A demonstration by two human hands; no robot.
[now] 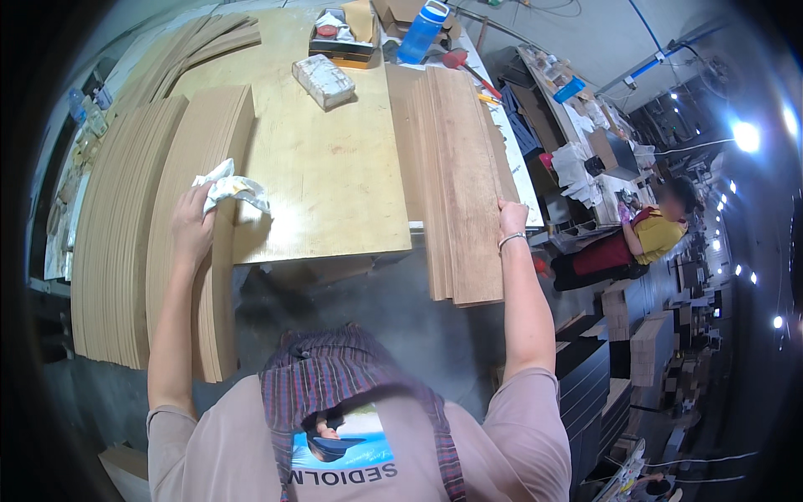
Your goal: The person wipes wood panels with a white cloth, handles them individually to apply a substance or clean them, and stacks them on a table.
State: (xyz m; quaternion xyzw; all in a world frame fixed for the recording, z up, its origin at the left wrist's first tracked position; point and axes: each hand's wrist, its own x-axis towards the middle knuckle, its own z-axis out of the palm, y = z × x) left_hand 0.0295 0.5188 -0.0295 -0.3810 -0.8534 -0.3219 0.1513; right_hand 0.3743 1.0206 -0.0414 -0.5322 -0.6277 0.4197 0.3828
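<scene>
My left hand (193,216) grips a crumpled white cloth (233,188) over a stack of long wooden boards (210,135) at the left of the table. Part of the cloth hangs past the stack's right edge. On the other side, my right hand (513,219) rests at the right edge of a second stack of boards (467,188), its thumb along the top board's rim. The fingers lie partly hidden at the side, so how firmly they hold is unclear. Both stacks overhang the table's near edge.
A yellowish tabletop (332,188) lies between the stacks. It bears a wrapped block (324,81) and a box (344,37). A blue bottle (423,31) and a red mallet (456,59) stand far right. More boards (119,238) fill the left. A person (627,238) works nearby.
</scene>
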